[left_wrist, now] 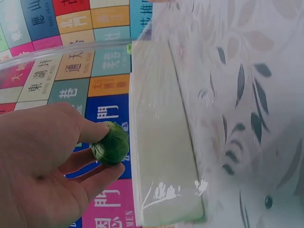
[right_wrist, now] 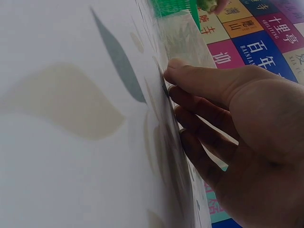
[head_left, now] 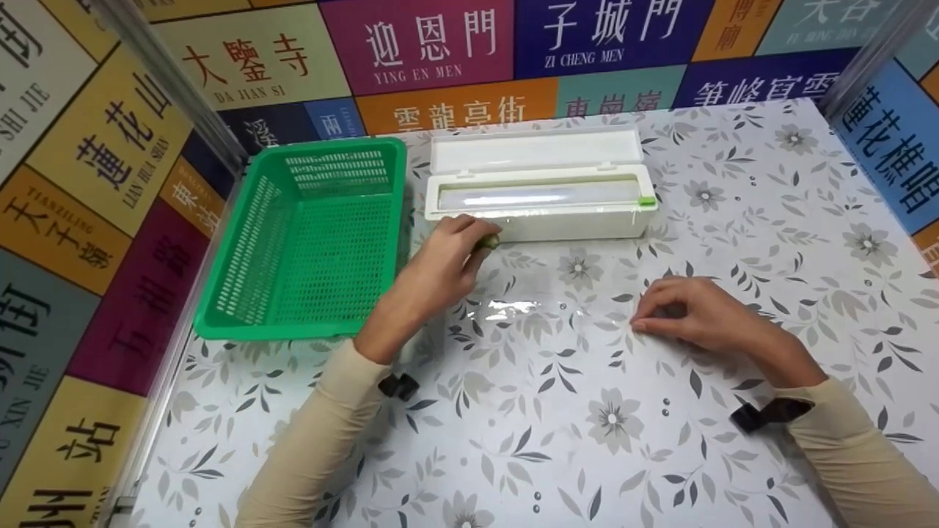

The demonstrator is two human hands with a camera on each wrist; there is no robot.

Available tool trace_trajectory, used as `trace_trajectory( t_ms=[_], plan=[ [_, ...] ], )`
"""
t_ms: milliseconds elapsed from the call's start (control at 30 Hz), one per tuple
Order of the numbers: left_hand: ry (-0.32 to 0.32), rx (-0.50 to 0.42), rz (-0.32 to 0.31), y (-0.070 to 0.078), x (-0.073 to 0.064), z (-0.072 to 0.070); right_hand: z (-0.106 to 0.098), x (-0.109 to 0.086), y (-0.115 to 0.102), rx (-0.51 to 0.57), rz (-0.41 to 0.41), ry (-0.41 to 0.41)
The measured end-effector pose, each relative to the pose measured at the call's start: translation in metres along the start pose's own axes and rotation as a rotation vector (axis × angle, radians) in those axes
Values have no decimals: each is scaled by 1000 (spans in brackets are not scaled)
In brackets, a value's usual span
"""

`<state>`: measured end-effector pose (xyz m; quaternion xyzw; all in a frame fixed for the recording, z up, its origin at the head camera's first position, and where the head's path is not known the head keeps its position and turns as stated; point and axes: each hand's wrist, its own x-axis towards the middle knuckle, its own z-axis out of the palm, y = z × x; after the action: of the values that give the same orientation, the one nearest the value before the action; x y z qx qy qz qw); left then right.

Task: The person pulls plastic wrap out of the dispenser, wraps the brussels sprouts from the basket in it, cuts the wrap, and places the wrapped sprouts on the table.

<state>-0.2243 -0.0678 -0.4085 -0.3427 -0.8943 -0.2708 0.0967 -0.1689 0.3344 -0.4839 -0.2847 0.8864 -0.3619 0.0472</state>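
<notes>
Between thumb and fingertips, my left hand (head_left: 440, 264) pinches a Brussels sprout (left_wrist: 111, 143), small, round and green. This hand is at the front left of a white plastic-wrap box (head_left: 543, 226). The box's lid (head_left: 535, 149) stands raised at the back, and a roll (head_left: 535, 196) of clear film lies inside. Clear plastic wrap (head_left: 506, 309) spreads from the box over the table in front. My right hand (head_left: 704, 315) is low by the film's right side, its fingertips (right_wrist: 175, 66) right at the table surface, thumb and fingers slightly apart.
To the left of the box stands a green plastic basket (head_left: 400, 191) with slotted sides. A patterned cloth (head_left: 612, 422) with grey flowers covers the table. Panels (head_left: 418, 44) with coloured sign blocks close off the back and both sides.
</notes>
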Motion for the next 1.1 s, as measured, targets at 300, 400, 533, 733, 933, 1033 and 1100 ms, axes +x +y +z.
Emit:
trace_trajectory(
  t_ms=[300,400,533,733,933,1033,1100],
  plan=[
    [-82,-62,59,16,6,31,0,0,0,32,-1,-2],
    [-126,-71,69,20,8,39,0,0,1,26,2,-2],
    [-173,-85,99,22,12,47,-1,0,2,16,18,-7],
    [-223,-110,98,23,16,56,-2,0,1,27,17,-19],
    [-226,-132,70,21,17,65,-2,-1,0,22,-12,-4],
    [-223,-140,57,19,17,70,0,-1,0,32,-19,6],
    [-223,-142,55,18,17,74,0,-1,1,37,-27,11]
  ],
)
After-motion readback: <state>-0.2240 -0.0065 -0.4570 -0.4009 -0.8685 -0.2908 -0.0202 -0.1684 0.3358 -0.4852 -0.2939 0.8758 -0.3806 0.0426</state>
